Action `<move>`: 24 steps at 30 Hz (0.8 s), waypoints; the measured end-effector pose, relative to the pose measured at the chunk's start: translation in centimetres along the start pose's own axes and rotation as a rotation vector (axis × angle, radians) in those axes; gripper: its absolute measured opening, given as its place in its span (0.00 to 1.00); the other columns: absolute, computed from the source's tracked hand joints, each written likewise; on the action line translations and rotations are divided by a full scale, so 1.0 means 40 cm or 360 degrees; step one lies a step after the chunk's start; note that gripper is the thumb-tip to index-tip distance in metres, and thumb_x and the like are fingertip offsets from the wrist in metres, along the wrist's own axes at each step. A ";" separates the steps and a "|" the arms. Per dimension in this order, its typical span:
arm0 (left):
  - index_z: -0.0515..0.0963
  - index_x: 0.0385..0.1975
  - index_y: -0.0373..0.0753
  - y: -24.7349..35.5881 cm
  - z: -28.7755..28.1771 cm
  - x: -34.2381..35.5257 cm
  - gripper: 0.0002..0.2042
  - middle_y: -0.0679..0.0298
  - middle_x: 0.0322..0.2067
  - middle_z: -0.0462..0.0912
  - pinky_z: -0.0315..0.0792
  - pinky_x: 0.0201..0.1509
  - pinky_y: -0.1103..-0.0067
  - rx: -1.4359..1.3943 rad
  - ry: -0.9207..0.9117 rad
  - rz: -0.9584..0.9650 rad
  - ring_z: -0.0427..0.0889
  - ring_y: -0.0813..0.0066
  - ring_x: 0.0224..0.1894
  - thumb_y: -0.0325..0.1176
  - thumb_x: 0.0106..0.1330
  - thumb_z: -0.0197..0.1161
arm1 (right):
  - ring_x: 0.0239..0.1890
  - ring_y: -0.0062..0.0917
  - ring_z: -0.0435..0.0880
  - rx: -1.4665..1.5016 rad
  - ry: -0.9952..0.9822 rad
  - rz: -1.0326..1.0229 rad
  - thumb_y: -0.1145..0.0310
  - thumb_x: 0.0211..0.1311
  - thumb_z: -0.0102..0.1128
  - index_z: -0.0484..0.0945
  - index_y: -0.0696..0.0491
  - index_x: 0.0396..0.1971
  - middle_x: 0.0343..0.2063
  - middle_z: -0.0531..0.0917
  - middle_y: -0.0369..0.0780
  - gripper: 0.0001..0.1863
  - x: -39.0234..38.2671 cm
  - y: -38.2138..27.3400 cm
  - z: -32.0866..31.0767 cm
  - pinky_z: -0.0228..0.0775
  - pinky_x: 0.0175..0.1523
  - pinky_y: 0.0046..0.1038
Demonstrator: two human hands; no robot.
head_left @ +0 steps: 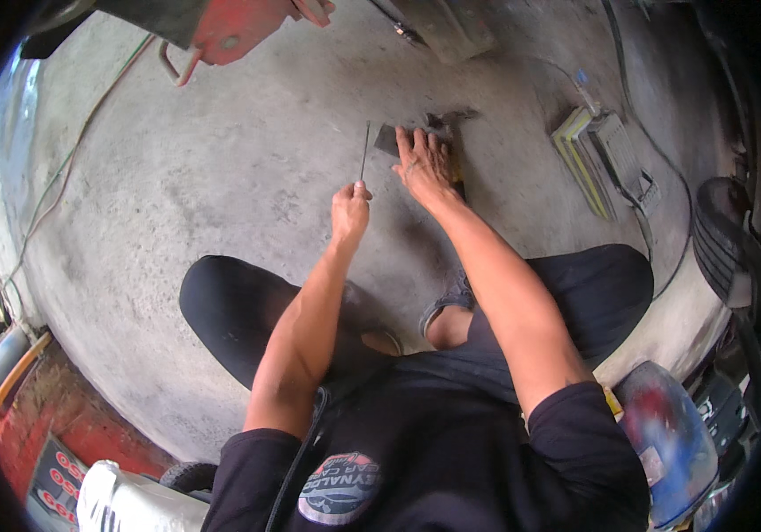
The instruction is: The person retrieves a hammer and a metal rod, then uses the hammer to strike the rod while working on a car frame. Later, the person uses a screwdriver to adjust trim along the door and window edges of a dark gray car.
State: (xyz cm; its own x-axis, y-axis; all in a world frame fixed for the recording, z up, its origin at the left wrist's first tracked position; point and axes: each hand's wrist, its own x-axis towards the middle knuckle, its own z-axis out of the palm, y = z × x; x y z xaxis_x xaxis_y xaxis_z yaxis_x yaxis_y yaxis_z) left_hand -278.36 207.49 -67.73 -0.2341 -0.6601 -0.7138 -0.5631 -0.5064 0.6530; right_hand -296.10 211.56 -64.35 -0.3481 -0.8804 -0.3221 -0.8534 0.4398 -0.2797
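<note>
My left hand (350, 213) is closed around the lower end of a thin, straight metal rod (366, 146), which points away from me just above the grey floor. To its right, my right hand (425, 164) lies with fingers stretched out over a small dark flat plate (386, 139) on the floor. The plate's left part shows; the rest is under my fingers. Just beyond the fingertips is a dark tool head (451, 116), shaped like a hammer's. A dark and yellow handle (460, 176) shows partly beside my right wrist. The rod's tip is close to the plate's left edge, apart from it.
A yellow-edged, box-like device (586, 164) with a cable stands on the floor at right, near a tyre (724, 239). A red metal frame (243, 31) juts in at the top. A thin hose (74, 146) runs along the left. My crossed legs border the near floor.
</note>
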 end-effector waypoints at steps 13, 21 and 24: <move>0.80 0.35 0.31 -0.007 -0.008 -0.004 0.20 0.68 0.17 0.71 0.64 0.20 0.77 0.0151 -0.0049 0.0012 0.69 0.79 0.17 0.45 0.76 0.51 | 0.22 0.36 0.85 0.1074 0.0049 0.0427 0.57 0.68 0.51 0.76 0.63 0.33 0.23 0.82 0.50 0.20 0.055 0.027 0.119 0.78 0.33 0.38; 0.85 0.34 0.34 -0.003 0.019 -0.008 0.19 0.45 0.32 0.86 0.75 0.47 0.65 0.0316 -0.0149 0.0021 0.85 0.49 0.40 0.44 0.73 0.54 | 0.46 0.51 0.84 0.1118 0.0411 0.0546 0.69 0.71 0.47 0.68 0.62 0.61 0.46 0.84 0.54 0.23 -0.004 0.026 0.170 0.74 0.51 0.45; 0.85 0.34 0.33 -0.020 0.024 -0.016 0.20 0.45 0.32 0.86 0.75 0.48 0.65 0.0429 -0.0225 0.0089 0.86 0.49 0.40 0.44 0.73 0.54 | 0.53 0.49 0.81 0.1025 0.0370 0.0410 0.70 0.70 0.47 0.62 0.59 0.68 0.54 0.80 0.55 0.27 -0.033 0.031 0.107 0.72 0.57 0.43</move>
State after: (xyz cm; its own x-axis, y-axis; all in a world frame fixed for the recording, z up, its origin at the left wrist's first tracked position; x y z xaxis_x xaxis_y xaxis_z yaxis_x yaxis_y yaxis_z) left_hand -278.53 208.85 -68.02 -0.3679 -0.5894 -0.7192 -0.7317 -0.2938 0.6151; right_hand -295.06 214.02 -68.15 -0.6416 -0.7183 -0.2689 -0.3608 0.5921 -0.7206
